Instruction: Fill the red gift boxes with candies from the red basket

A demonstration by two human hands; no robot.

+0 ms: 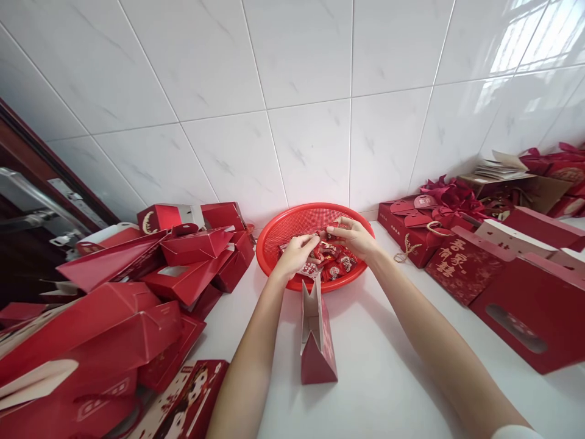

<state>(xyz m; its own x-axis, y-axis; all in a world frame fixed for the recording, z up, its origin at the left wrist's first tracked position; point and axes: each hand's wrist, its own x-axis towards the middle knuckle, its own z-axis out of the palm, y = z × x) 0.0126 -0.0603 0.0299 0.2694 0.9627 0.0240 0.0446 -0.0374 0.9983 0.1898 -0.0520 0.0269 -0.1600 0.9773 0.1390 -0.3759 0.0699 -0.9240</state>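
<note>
A red plastic basket (269,228) with mesh sides stands against the wall, holding small red wrapped packets (336,268) that look like sweets. Over its left half, my left hand (297,255) is closed, fingertips pinched on a small red packet that the fingers partly hide. My right hand (354,236) is closed too, gripping a small red packet (329,230) between thumb and fingers above the pile. The two hands are close together but apart. Just in front of the basket, an opened red gift box (319,360) stands upright, its top flaps spread and its pale inside showing.
Red gift boxes (196,247) lie heaped on the left. Upright red boxes (525,305) line the right, with ribbons (450,195) and a cardboard carton (539,192) behind. A white tiled wall (311,146) bounds the white tabletop (379,372). A door handle (41,216) is at far left.
</note>
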